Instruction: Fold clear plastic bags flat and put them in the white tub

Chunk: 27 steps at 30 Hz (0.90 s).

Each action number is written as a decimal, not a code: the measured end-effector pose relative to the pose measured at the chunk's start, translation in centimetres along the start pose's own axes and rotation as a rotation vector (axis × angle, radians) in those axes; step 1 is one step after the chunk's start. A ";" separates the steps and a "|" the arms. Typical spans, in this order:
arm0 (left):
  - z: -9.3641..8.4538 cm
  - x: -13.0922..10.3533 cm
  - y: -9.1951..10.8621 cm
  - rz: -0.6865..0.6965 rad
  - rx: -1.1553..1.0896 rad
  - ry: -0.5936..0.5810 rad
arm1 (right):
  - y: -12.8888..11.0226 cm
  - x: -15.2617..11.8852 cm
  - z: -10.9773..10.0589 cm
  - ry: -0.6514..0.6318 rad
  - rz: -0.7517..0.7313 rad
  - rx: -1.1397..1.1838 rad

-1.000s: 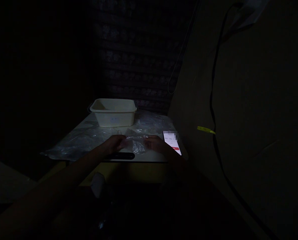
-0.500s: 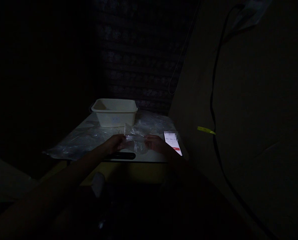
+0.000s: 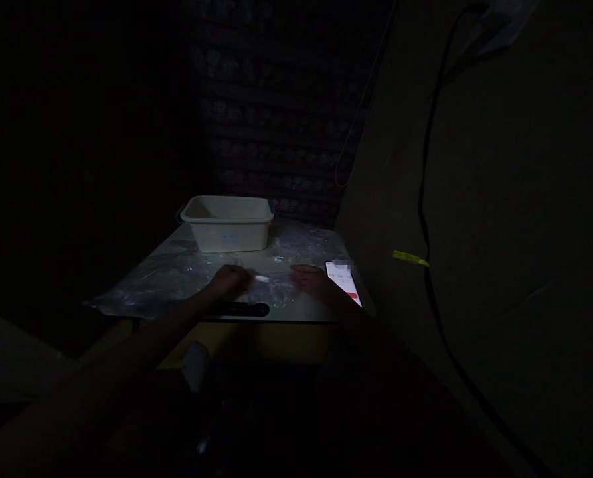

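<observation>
A clear, crumpled plastic bag (image 3: 272,292) lies low over the front of the table between my two hands. My left hand (image 3: 230,281) is closed at the bag's left edge, knuckles up. At the right edge, my right hand (image 3: 312,281) grips the plastic, with one finger stretched out above it; the dim light hides the fingertips. Just below my left hand is a dark handle-like slot or bar (image 3: 246,309) at the table's front edge. Whether the bag holds anything cannot be made out.
A cream plastic tub (image 3: 231,238) stands at the back of the white table (image 3: 289,313). More clear plastic sheets or bags (image 3: 151,284) cover the left side and back right (image 3: 309,240). A lit phone (image 3: 343,282) lies by my right forearm. A black cable (image 3: 422,199) hangs along the right wall.
The plastic between my hands has dropped flatter toward the table; its raised corner is down. My left hand has turned more knuckles-up, and my right hand has shifted slightly right.
</observation>
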State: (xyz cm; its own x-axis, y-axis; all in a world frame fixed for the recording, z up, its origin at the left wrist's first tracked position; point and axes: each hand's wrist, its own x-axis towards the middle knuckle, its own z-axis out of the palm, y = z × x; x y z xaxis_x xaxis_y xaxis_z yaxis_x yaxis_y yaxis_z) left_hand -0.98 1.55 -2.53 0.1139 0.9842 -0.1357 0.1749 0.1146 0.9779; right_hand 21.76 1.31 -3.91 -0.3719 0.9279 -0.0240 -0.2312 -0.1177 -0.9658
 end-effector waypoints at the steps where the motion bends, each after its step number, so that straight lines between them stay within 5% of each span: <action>1: -0.2 -0.1 0.2 0.049 0.123 0.038 | 0.0 0.2 -0.2 0.031 -0.020 -0.054; 5: -0.4 -0.9 1.2 0.366 0.784 0.093 | -0.2 0.9 -0.1 0.309 -0.120 -0.492; 9: 0.9 -1.6 0.6 0.548 1.104 -0.049 | -0.4 0.8 2.0 0.451 -0.327 -0.950; 16: 2.7 -2.6 -1.5 0.545 1.386 -0.185 | 1.8 0.1 7.0 0.028 -0.475 -1.526; 27: 3.3 -3.3 -1.5 0.531 1.428 -0.189 | 2.7 -0.6 7.0 -0.046 -0.273 -1.644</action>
State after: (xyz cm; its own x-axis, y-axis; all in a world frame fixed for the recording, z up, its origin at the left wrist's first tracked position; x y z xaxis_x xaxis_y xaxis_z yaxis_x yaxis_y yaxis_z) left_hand 1.56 -2.34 -4.10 0.5639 0.8247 0.0429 0.8258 -0.5631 -0.0306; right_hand 15.08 -2.08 -4.73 -0.5140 0.8431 0.1583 0.8281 0.5358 -0.1647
